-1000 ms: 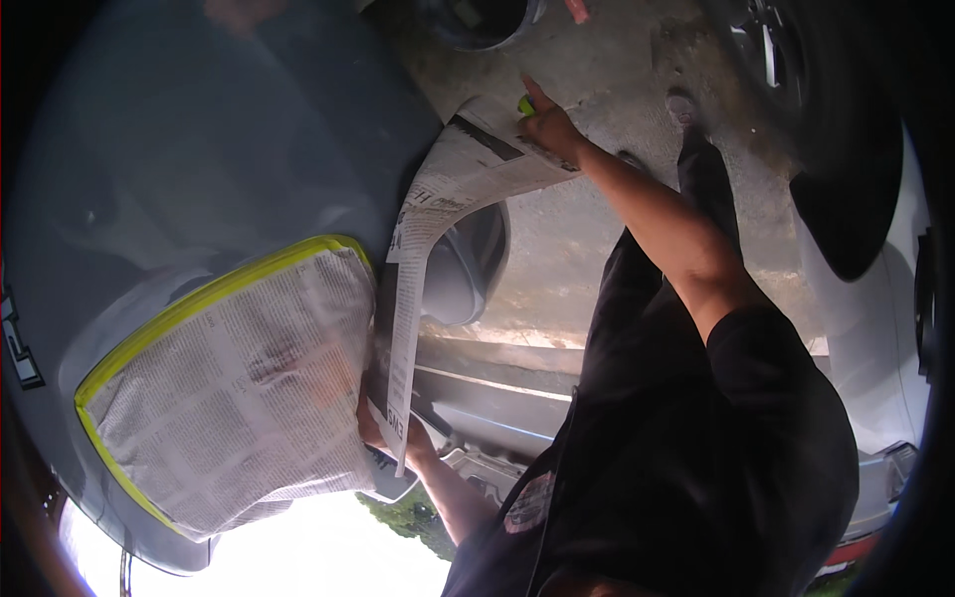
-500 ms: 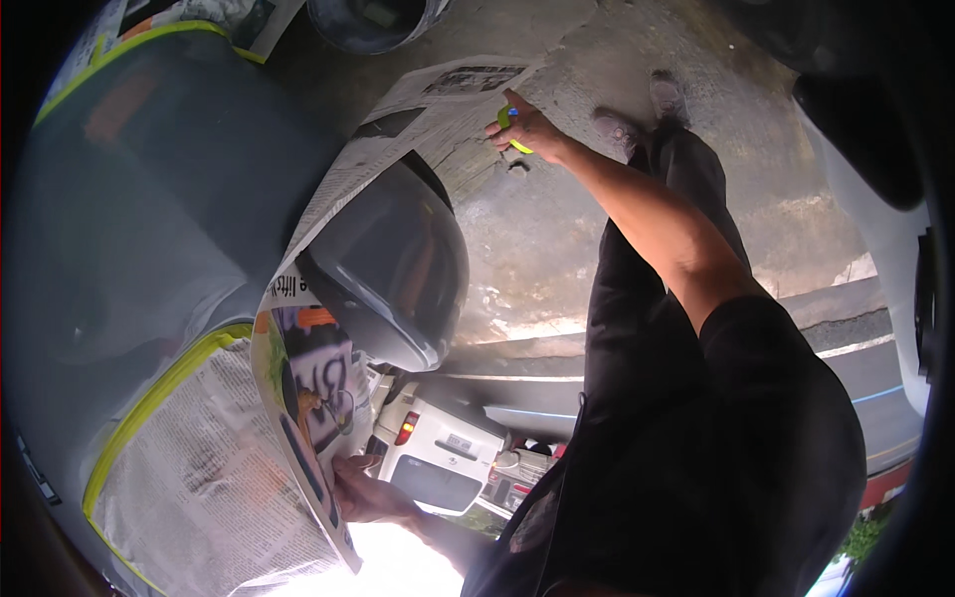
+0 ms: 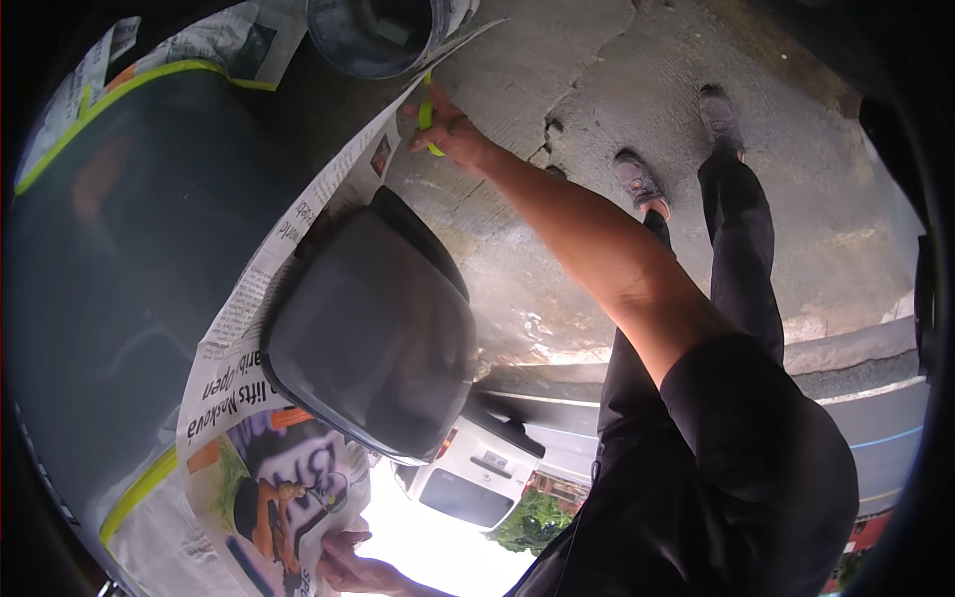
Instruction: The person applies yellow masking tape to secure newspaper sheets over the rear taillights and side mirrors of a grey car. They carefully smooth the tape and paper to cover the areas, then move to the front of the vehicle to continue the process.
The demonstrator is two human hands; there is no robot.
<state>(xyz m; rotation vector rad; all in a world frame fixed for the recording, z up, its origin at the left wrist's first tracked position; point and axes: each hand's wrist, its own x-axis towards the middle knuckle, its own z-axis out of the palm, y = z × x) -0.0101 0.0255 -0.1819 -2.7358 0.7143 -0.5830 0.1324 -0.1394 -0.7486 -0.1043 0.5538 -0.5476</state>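
Note:
My right hand [image 3: 450, 129] reaches out to the far top edge of a sheet of newspaper [image 3: 261, 438] and pinches it together with a strip of yellow tape [image 3: 426, 111]. My left hand [image 3: 350, 569], at the bottom of the view, grips the near end of the same sheet. The sheet runs along a dark grey car body [image 3: 129, 259] and passes behind its dark side mirror [image 3: 373, 343]. More newspaper edged with yellow tape [image 3: 149, 75] covers the car at the upper left.
A round dark container [image 3: 373, 30] stands at the top beside the paper. Cracked concrete ground [image 3: 597, 90] lies under my shoes [image 3: 637, 179]. A white vehicle [image 3: 477, 483] and bright sky show below the mirror. Another dark car edge [image 3: 920, 298] is at the right.
The view has swung along the car, so the mirror now fills the middle. My right hand has slid further out along the sheet's edge with the tape. My left hand still holds the near end.

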